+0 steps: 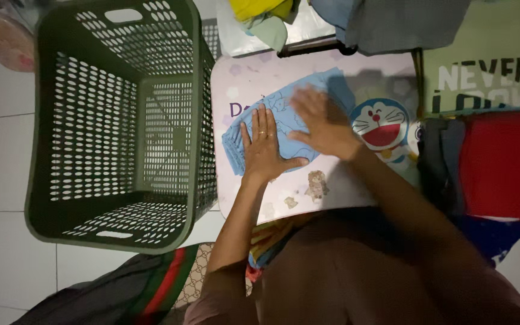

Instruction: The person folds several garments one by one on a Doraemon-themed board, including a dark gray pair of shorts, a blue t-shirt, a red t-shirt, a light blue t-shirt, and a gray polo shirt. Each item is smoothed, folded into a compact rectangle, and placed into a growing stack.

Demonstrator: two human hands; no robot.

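- Hands flat: left hand (264,150) and right hand (323,123) press, palms spread and grasping nothing, on light-blue folded cloth (284,123) atop small cartoon-printed table (332,192).
- Step looks like smoothing the fold; next fold likely needs an edge pinched.
- Green perforated plastic basket (115,120) beside the table.

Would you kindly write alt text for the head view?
Both hands, left hand and right hand, press flat on a blue patterned cloth on a small cartoon-printed table. An empty green laundry basket stands to the left.
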